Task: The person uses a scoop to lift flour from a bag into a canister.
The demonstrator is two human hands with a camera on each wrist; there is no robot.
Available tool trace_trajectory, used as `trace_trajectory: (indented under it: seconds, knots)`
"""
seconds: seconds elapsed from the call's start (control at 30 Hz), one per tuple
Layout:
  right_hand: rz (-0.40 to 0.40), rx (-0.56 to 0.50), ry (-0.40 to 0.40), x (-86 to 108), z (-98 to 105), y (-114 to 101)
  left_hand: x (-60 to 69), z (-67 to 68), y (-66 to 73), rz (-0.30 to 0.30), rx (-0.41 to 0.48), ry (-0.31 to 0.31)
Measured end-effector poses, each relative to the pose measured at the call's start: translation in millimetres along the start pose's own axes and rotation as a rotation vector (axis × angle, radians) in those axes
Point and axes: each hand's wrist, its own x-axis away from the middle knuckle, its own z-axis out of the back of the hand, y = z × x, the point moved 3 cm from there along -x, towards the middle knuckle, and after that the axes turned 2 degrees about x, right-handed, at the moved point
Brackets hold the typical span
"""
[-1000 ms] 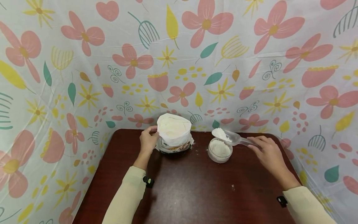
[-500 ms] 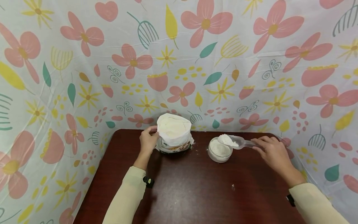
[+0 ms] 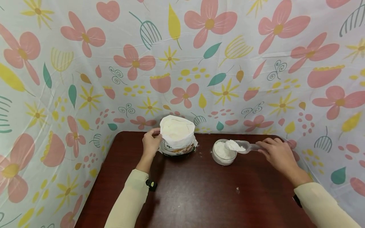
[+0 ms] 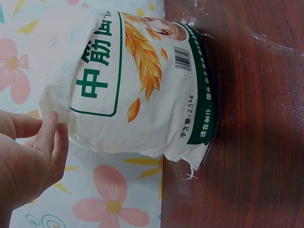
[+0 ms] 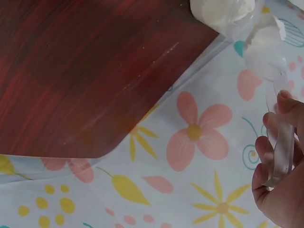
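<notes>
A white cloth flour bag (image 3: 177, 144) stands with its top folded back, showing pale flour inside; a wheat print shows in the left wrist view. My left hand (image 3: 151, 144) pinches the bag's rim at its left side between thumb and fingers. In my right hand (image 3: 280, 156), the fingers curl round the handle of a clear plastic scoop (image 3: 247, 146). White flour (image 3: 234, 146) lies heaped in the scoop, which is above the right side of a round clear container (image 3: 224, 161). That container is filled with flour close to its rim.
A dark red wooden table (image 3: 196, 190) carries the bag and container. Bits of flour dust lie between them and towards the front right. A flower-patterned curtain (image 3: 182, 63) hangs close behind the table and along its sides.
My right hand has drawn the loaded scoop to the right and slightly down, from across the container's back to over its right side. My left hand and the bag have stayed still.
</notes>
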Motion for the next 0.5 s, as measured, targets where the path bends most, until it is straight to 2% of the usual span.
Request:
trace_trajectory:
  seconds: [0.5]
  knots:
    - [0.024,0.018,-0.039,-11.2,2.1,-2.4,0.1,0.3,-0.3,0.004,0.012,-0.01]
